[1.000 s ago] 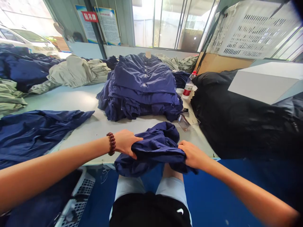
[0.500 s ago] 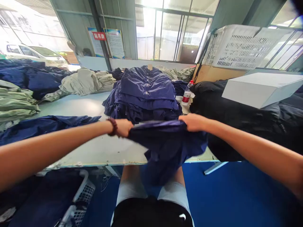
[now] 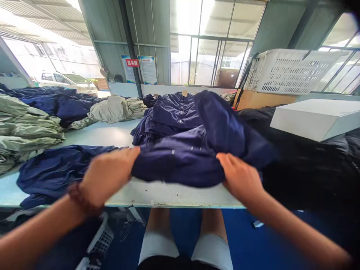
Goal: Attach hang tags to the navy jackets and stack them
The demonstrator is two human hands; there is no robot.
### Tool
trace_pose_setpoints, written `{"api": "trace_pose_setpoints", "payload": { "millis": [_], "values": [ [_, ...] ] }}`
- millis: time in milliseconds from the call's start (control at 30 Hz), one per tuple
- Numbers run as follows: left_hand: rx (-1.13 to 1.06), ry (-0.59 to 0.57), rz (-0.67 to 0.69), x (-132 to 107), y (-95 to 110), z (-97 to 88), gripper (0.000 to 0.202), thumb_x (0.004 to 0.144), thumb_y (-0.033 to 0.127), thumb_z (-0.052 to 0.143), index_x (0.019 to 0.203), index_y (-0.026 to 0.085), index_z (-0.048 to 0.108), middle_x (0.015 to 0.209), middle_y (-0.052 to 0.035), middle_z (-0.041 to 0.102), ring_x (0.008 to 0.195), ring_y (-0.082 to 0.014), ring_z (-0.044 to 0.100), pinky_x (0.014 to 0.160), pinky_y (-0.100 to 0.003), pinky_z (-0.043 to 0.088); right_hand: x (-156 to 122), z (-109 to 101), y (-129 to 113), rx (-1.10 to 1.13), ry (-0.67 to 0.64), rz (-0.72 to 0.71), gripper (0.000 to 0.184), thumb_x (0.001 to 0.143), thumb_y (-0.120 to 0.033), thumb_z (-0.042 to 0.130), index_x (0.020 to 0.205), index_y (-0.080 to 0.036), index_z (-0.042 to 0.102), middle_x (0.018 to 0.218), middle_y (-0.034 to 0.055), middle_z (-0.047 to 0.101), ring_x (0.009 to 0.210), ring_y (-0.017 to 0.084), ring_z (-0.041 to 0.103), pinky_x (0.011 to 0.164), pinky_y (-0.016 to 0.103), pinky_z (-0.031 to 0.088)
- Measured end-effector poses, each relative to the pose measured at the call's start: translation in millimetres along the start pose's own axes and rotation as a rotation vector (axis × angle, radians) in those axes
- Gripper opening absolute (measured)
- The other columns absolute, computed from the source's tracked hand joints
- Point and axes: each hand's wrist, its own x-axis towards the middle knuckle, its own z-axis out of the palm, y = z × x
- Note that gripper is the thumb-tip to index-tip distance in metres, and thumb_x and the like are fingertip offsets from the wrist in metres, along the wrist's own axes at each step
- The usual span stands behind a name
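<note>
**Q:** Being gripped or merely touched, is the navy jacket [image 3: 180, 161]?

**A:** It is held from both sides. The right hand [image 3: 242, 180] is seen with its fingers bent over the cloth, so a grasp is shown there. The left hand [image 3: 109, 180] is blurred, with its fingers stretched against the cloth's edge, and whether it is clenched cannot be told.

**Q:** How are the arms posed?

**A:** Both are reached forward and angled inward, with the hands brought level over the front of the pale table [image 3: 174, 195]. A bead bracelet [image 3: 83, 198] is worn on the left wrist.

**Q:** Where is the jacket placed?

**A:** It is laid near the table's front edge, between the hands, with a raised fold pressed against a stack of navy clothes [image 3: 168, 116].

**Q:** What is placed nearby?

**A:** A crumpled navy garment [image 3: 56, 176] is spread to the left, beside pale green clothes [image 3: 25, 127]. A black cloth pile [image 3: 303, 176] is heaped to the right, under a white box [image 3: 317, 118].
</note>
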Motion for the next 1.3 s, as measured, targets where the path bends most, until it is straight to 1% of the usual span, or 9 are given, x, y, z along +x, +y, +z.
{"api": "trace_pose_setpoints", "payload": {
  "millis": [133,267,467,600,700,833,967,1167,1300],
  "values": [
    [-0.007,-0.409,0.092,-90,21,127.9,0.067,0.078,-0.007,0.037,0.133,0.018,0.066,0.112,-0.0124,0.073,0.098,-0.0288,0.073,0.085,-0.042,0.059,-89,109,-44,0.177,-0.35,-0.02,0.064,0.074,0.008,0.048,0.131,-0.019,0.06,0.113,0.0097,0.07,0.098,0.025,0.069,0.079,0.031,0.052],
    [-0.172,-0.475,0.06,-143,35,194.5,0.079,0.071,-0.004,0.043,0.141,0.023,0.067,0.141,-0.0139,0.067,0.112,-0.0339,0.071,0.099,-0.048,0.058,-149,167,-75,0.305,-0.514,0.061,0.065,0.072,0.009,0.049,0.129,-0.02,0.064,0.12,0.0103,0.07,0.107,0.027,0.069,0.083,0.032,0.056],
    [-0.299,-0.611,-0.01,-129,28,175.1,0.067,0.061,0.027,0.079,0.128,0.028,0.076,0.13,-0.0141,0.074,0.119,-0.0417,0.069,0.103,-0.054,0.055,-156,164,-61,0.547,-0.578,0.082,0.067,0.075,-0.009,0.068,0.14,-0.021,0.059,0.137,0.0126,0.066,0.118,0.029,0.068,0.096,0.036,0.056],
    [-0.372,-0.422,0.011,-63,44,156.8,0.044,0.093,0.063,0.056,0.105,0.028,0.079,0.099,-0.0081,0.08,0.094,-0.0328,0.075,0.087,-0.049,0.058,-123,149,-47,0.7,-0.378,0.06,0.061,0.082,-0.05,0.08,0.133,-0.024,0.06,0.133,0.0104,0.067,0.122,0.029,0.066,0.104,0.041,0.053],
    [-0.517,-0.166,0.22,0,67,185.8,0.045,0.104,0.054,0.045,0.124,0.025,0.074,0.126,-0.0083,0.076,0.123,-0.0279,0.067,0.11,-0.044,0.049,-91,166,-51,0.51,-0.081,0.09,0.072,0.087,-0.056,0.075,0.145,-0.019,0.053,0.153,0.0197,0.051,0.142,0.037,0.048,0.117,0.054,0.04],
    [-0.525,-0.239,0.329,50,84,255.5,0.055,0.106,0.047,0.041,0.153,0.02,0.054,0.16,-0.0127,0.051,0.152,-0.0287,0.042,0.126,-0.05,0.032,-67,210,-53,0.398,-0.119,0.033,0.03,0.1,-0.035,0.061,0.123,-0.017,0.066,0.136,0.0175,0.066,0.125,0.033,0.062,0.106,0.049,0.049],
    [-0.455,-0.324,0.252,32,71,287.6,0.068,0.102,0.058,0.046,0.162,0.027,0.039,0.173,-0.0115,0.024,0.161,-0.0334,0.019,0.123,-0.054,0.036,-91,223,-17,0.389,-0.072,0.197,0.026,0.106,-0.028,0.045,0.114,-0.017,0.067,0.109,0.0117,0.076,0.095,0.025,0.073,0.085,0.036,0.054],
    [-0.381,-0.306,0.058,-30,47,272.6,0.081,0.097,0.069,0.047,0.165,0.027,0.033,0.175,-0.0116,0.017,0.162,-0.0352,0.013,0.118,-0.054,0.043,-156,201,72,0.16,-0.115,0.662,0.033,0.103,-0.035,0.043,0.123,-0.018,0.064,0.101,0.0132,0.077,0.082,0.032,0.074,0.068,0.038,0.05],
    [-0.343,-0.292,-0.018,-41,53,269.3,0.082,0.097,0.069,0.046,0.164,0.023,0.035,0.175,-0.0132,0.019,0.162,-0.0368,0.012,0.119,-0.056,0.041,-150,191,93,0.194,0.027,0.685,0.036,0.094,-0.029,0.052,0.126,-0.019,0.062,0.114,0.0151,0.073,0.101,0.035,0.071,0.081,0.044,0.054]
  ]
}}
